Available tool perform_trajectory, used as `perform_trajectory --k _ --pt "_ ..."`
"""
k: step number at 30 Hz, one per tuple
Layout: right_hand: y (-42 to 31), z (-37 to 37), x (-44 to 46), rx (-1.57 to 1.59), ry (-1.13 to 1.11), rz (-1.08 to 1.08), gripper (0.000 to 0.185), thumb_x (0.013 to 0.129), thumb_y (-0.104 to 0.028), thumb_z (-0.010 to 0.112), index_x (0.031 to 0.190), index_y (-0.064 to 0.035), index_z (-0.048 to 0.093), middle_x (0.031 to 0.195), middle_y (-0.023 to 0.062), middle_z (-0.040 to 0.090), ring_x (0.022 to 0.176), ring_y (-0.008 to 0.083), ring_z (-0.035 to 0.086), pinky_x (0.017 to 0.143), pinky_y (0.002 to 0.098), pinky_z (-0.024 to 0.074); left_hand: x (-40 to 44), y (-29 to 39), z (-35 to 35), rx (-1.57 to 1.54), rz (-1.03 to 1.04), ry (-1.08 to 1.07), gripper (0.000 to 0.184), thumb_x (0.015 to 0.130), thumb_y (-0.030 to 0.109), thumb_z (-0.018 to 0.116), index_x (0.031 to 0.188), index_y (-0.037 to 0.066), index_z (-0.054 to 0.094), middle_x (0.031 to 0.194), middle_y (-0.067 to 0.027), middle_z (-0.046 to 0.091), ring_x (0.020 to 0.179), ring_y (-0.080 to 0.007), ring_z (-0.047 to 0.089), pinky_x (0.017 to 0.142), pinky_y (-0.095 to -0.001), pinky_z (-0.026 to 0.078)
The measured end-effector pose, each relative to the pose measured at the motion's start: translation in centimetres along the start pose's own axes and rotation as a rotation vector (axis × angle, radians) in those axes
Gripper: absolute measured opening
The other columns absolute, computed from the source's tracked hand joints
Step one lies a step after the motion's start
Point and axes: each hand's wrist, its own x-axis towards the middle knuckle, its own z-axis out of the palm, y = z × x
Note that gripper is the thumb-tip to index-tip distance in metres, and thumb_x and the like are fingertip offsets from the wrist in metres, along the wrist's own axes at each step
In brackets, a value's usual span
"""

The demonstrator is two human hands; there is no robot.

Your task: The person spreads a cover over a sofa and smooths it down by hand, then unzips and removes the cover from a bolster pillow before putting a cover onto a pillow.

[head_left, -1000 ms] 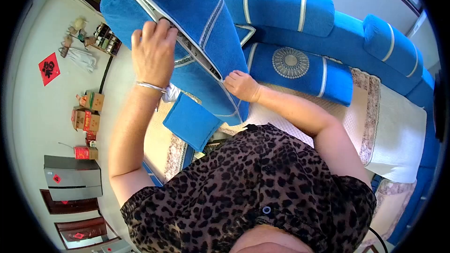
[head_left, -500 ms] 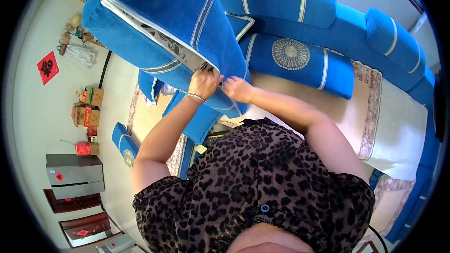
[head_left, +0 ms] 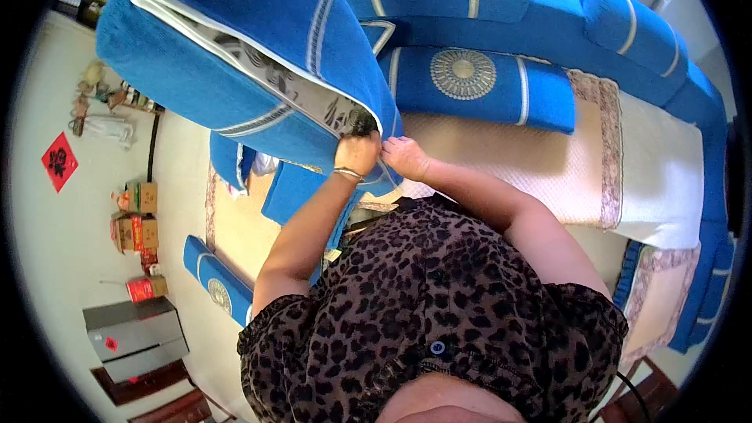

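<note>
A large blue cushion with patterned trim bands stands tilted before me. Its white-edged zipper opening gapes and shows a grey and black patterned inner. At the lower end of the opening is my left hand, with a bracelet on the wrist; its fingers are partly inside the cover and hidden. Just to the right, touching the cover's edge, my right hand pinches the blue fabric near the zipper's end. The two hands are close together.
A blue sofa curves behind and to the right, with a medallion bolster on its pale seat cover. Another bolster lies at the left. Cardboard boxes and a grey refrigerator stand along the far left wall.
My left hand has moved from the upper part of the opening down beside my right hand. The opening gapes wider, showing more of the inner. The cushion has shifted left in view.
</note>
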Motion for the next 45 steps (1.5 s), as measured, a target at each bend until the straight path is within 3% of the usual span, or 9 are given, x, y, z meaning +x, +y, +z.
perform_trajectory --k 10,19,23,25,29,35,37,42,45 --pt "1.1 -13.0 0.6 0.044 0.275 0.174 0.005 0.074 -0.016 0.056 0.073 -0.0122 0.052 0.073 -0.0002 0.049 0.071 0.0176 0.055 0.060 0.0313 0.0474 7.0 -0.5 -11.6 -0.322 -0.043 0.150 0.028 0.084 0.031 0.060 0.064 0.012 0.060 0.057 -0.0145 0.060 0.054 -0.0342 0.061 0.050 -0.0457 0.048" --pt "0.0 -16.6 -8.1 -0.133 -0.231 0.086 0.005 0.075 -0.016 0.054 0.078 -0.0135 0.051 0.079 0.0000 0.048 0.081 0.0156 0.052 0.064 0.0277 0.0448 7.9 -0.2 -9.2 -0.617 -0.041 0.199 0.036 0.085 0.032 0.062 0.058 0.010 0.053 0.055 -0.0143 0.056 0.053 -0.0369 0.056 0.047 -0.0468 0.041" --pt "0.0 -19.5 -16.5 -0.113 -0.321 0.231 0.005 0.077 -0.016 0.054 0.081 -0.0137 0.052 0.080 0.0006 0.048 0.082 0.0159 0.052 0.066 0.0285 0.0447 10.4 1.6 -10.2 -0.750 -0.086 0.220 0.038 0.087 0.031 0.061 0.060 0.006 0.053 0.055 -0.0161 0.054 0.052 -0.0375 0.053 0.048 -0.0445 0.039" --pt "0.5 -22.5 -20.0 -0.127 -0.246 0.320 0.006 0.077 -0.017 0.054 0.083 -0.0134 0.054 0.080 0.0009 0.049 0.081 0.0169 0.053 0.064 0.0294 0.0449 11.5 2.7 -10.8 -0.806 -0.130 0.226 0.039 0.088 0.028 0.061 0.060 0.004 0.051 0.053 -0.0155 0.048 0.045 -0.0299 0.044 0.047 -0.0400 0.036" --pt "4.6 -30.3 -27.2 -0.240 -0.153 0.424 0.009 0.078 -0.017 0.054 0.086 -0.0135 0.056 0.078 0.0012 0.051 0.077 0.0190 0.054 0.062 0.0309 0.0452 13.9 8.2 -10.5 -0.943 -0.196 0.253 0.045 0.090 0.023 0.059 0.057 0.000 0.039 0.050 -0.0066 0.031 0.050 -0.0127 0.028 0.047 -0.0357 0.025" --pt "12.5 -43.9 -37.6 -0.478 0.001 0.603 0.003 0.078 -0.017 0.059 0.078 -0.0142 0.058 0.072 0.0038 0.051 0.073 0.0219 0.056 0.059 0.0354 0.0472 16.1 15.1 -5.1 -1.117 -0.455 0.279 0.044 0.090 0.019 0.059 0.056 0.003 0.036 0.055 0.0029 0.032 0.055 -0.0083 0.028 0.048 -0.0311 0.025" --pt "13.3 -48.4 -39.7 -0.533 0.052 0.813 0.016 0.082 -0.022 0.065 0.076 -0.0080 0.060 0.070 0.0073 0.054 0.068 0.0260 0.055 0.057 0.0364 0.0454 15.9 16.8 -2.5 -1.167 -0.509 0.330 0.042 0.091 0.018 0.058 0.056 0.005 0.039 0.056 0.0047 0.035 0.055 -0.0069 0.029 0.048 -0.0282 0.024" --pt "15.1 -52.8 -39.8 -0.460 0.126 0.934 0.016 0.082 -0.023 0.066 0.080 -0.0076 0.063 0.075 0.0068 0.059 0.074 0.0251 0.058 0.063 0.0356 0.0467 14.9 20.6 -3.2 -1.448 -0.605 0.219 0.040 0.094 0.020 0.056 0.058 0.011 0.040 0.058 0.0082 0.035 0.056 -0.0037 0.027 0.049 -0.0248 0.022" --pt "16.2 -51.9 -40.6 -0.109 0.390 1.155 0.013 0.081 -0.017 0.069 0.083 -0.0046 0.065 0.079 0.0084 0.063 0.073 0.0225 0.061 0.065 0.0309 0.0479 14.6 22.5 -1.5 -1.540 -0.648 0.214 0.040 0.094 0.020 0.055 0.059 0.013 0.039 0.058 0.0091 0.034 0.055 -0.0033 0.027 0.049 -0.0240 0.021"
